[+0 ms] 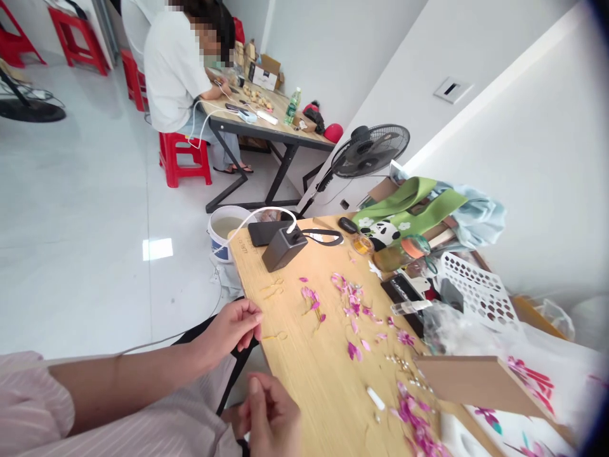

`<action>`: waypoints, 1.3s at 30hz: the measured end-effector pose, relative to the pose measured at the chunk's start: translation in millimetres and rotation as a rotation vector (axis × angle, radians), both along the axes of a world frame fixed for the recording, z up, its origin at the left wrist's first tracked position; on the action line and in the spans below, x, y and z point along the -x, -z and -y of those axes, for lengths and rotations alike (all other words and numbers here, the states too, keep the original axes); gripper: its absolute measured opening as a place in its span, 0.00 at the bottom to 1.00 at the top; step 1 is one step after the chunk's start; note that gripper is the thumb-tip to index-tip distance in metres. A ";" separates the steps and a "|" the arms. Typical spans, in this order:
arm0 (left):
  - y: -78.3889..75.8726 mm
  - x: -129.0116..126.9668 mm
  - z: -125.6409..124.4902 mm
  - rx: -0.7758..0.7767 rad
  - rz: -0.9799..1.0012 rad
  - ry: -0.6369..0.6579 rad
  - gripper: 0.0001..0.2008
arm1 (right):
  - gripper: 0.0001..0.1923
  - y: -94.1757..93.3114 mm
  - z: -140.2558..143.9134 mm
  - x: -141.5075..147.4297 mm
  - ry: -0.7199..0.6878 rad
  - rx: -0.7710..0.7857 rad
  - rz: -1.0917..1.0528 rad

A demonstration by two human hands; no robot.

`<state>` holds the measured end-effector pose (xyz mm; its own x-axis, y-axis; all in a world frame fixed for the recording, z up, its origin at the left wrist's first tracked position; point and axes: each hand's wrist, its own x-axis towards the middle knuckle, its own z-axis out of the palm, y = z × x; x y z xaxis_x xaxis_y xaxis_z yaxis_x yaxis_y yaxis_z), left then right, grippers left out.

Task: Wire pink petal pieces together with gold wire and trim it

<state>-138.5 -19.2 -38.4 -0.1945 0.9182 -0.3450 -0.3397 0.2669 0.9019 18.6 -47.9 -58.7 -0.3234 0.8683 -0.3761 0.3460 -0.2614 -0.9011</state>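
My left hand point(233, 327) hovers at the near left edge of a light wooden table point(309, 374), fingertips pinched together; I see nothing between them. A thin gold wire loop point(276, 336) lies on the wood just right of those fingertips. My right hand point(269, 412) is lower, at the table's near edge, with its fingers curled in and nothing visible in it. Pink flower petals point(352, 304) are scattered over the middle of the table, and more petals point(419, 425) lie at the near right. More gold wire pieces point(272, 289) lie farther up.
A black box point(283, 249) with a white cable sits at the table's far end. A green panda bag point(404, 212), a bottle point(397, 255), a white perforated basket point(480, 295) and a cardboard sheet point(476, 381) crowd the right side. A standing fan point(368, 149), a bucket point(223, 227) and a seated co-worker point(174, 70) are beyond.
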 end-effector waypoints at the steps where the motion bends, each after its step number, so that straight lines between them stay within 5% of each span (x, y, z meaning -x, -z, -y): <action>1: 0.8 0.7 0.6 0.004 -0.003 -0.007 0.16 | 0.30 4.2 5.0 9.4 0.022 0.140 -0.080; 5: 2.9 3.7 4.0 0.000 -0.006 -0.053 0.16 | 0.37 10.2 4.8 45.7 0.261 0.447 -0.399; 10: 0.1 12.3 9.2 -0.031 -0.046 -0.077 0.16 | 0.32 9.4 -6.4 72.2 0.602 0.502 -0.630; 16: 2.4 15.2 13.8 0.026 -0.081 -0.078 0.14 | 0.26 12.1 -10.1 80.0 0.775 0.605 -0.876; 24: 9.3 11.2 15.6 0.080 -0.095 -0.094 0.14 | 0.25 12.5 -6.8 77.2 0.724 0.598 -0.916; 35: 3.5 -19.5 27.6 0.032 0.020 0.075 0.14 | 0.28 25.7 14.4 49.4 0.515 -0.022 -0.346; 39: 2.9 -29.3 29.6 -0.010 0.043 0.099 0.13 | 0.27 24.7 15.9 39.3 0.509 -0.077 -0.314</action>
<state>-109.2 -48.8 -41.3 -0.0882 0.9358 -0.3414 -0.3504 0.2917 0.8900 -20.7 -63.8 -83.4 0.0547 0.9642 -0.2596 -0.0912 -0.2541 -0.9629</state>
